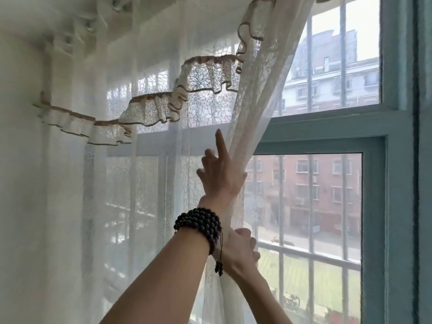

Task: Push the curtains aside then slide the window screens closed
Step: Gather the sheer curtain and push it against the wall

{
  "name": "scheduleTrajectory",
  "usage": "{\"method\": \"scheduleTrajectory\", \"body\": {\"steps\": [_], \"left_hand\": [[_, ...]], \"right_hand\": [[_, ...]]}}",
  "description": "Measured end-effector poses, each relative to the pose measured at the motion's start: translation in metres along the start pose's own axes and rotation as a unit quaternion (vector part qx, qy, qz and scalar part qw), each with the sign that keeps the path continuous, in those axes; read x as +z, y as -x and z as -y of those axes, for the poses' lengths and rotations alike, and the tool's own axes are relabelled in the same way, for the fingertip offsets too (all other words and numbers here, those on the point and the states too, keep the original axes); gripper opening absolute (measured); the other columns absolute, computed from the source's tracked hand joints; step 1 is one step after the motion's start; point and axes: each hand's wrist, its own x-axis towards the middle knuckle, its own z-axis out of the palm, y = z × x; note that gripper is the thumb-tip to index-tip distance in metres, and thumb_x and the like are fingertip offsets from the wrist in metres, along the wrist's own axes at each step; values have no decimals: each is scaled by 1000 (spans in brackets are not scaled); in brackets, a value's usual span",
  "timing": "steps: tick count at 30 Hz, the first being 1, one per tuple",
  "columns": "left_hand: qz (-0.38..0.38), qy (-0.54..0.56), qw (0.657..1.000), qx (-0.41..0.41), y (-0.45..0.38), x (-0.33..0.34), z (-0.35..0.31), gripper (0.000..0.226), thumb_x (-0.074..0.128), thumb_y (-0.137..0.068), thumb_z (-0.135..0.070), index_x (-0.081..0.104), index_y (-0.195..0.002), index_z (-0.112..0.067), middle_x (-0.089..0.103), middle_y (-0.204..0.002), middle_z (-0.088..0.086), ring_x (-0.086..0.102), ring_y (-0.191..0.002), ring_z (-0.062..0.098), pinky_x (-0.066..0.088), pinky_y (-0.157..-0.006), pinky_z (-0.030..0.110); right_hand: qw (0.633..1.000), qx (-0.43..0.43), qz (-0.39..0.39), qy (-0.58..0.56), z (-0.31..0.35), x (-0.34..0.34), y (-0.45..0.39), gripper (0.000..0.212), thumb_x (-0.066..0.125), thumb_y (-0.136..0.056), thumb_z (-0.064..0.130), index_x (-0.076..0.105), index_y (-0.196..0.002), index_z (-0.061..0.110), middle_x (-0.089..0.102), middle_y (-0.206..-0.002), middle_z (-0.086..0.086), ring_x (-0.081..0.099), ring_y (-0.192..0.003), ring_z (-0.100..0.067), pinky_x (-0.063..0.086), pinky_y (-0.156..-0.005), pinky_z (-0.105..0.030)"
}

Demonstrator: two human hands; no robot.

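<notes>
Mid-frame, the left hand [219,176] has its grip clamped on the bunched sheer curtain [254,113], index finger pointing up. Below it, the right hand [243,249] also grips the curtain's edge, beside the blue window frame [374,206].

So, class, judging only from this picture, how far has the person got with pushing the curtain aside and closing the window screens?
Done: the lace curtain is already off the right-hand panes, so the blue-green window frame and the buildings outside show. In hand: the left hand, above a beaded bracelet, and the right hand both grip the bunched curtain edge. Left: the panes to the left are still veiled, and no hand is on a screen yet.
</notes>
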Motion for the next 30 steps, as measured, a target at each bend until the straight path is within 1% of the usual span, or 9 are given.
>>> {"method": "scheduleTrajectory", "body": {"steps": [3,5,7,10,13,16,19,22,30], "left_hand": [[14,134,991,-14,-9,-1,8,91,63,-97,-9,2,-163,-21,66,-123,22,71,-88,32,61,-71,34],[10,182,983,-13,-12,-3,14,70,59,-97,-2,24,-157,-15,68,-117,22,64,-67,19,50,-46,12],[17,197,980,-1,-13,-2,17,53,58,-99,-3,35,-146,-10,65,-119,22,62,-72,21,44,-40,12],[46,195,980,0,-15,3,19,44,67,-98,-20,41,-132,-6,65,-121,20,66,-88,28,51,-55,20],[60,129,990,9,-18,5,18,86,83,-82,-46,36,-141,-5,65,-129,18,70,-104,35,62,-79,39],[43,43,998,24,-28,13,27,119,85,-75,-56,14,-158,-7,54,-142,20,62,-122,39,57,-94,49],[7,-1,999,33,-39,21,43,125,85,-74,-57,5,-160,-14,37,-147,22,50,-131,42,53,-95,49],[-42,-43,997,39,-55,26,66,128,85,-71,-61,4,-159,-18,29,-146,22,40,-132,43,53,-93,45],[-108,-128,986,-2,-101,23,150,142,82,-63,-73,-8,-160,-23,12,-160,28,29,-141,47,35,-110,56]], "right_hand": [[995,-2,2,-103,2,7,-11,125,46,-52,92,37,-156,22,-4,-170,-12,-1,-159,-34,19,-125,-56],[983,-3,-22,-183,0,14,-19,118,68,-58,84,39,-148,12,16,-166,-13,29,-151,-34,39,-119,-51],[966,-7,-77,-245,-2,22,-28,112,83,-56,71,35,-138,12,41,-146,-15,53,-127,-31,53,-106,-47],[948,-12,-101,-300,0,29,-42,134,94,-59,57,3,-155,31,23,-162,-13,37,-146,-34,37,-120,-48],[948,-6,-89,-307,0,33,-60,161,89,-46,73,-23,-157,38,6,-170,-15,18,-156,-37,25,-123,-54],[965,-11,-26,-261,9,43,-74,176,64,-25,103,-42,-149,36,31,-166,-16,40,-148,-32,36,-120,-48],[976,-29,0,-217,14,56,-85,168,54,-33,106,-33,-155,32,72,-122,-11,69,-100,-19,56,-86,-31],[977,-84,-5,-196,24,74,-96,138,48,-56,83,-16,-162,22,64,-84,14,60,-74,3,44,-58,-3],[958,-177,31,-222,65,140,-132,128,46,-59,83,4,-163,22,70,-120,-1,59,-76,13,42,-60,2]]}}
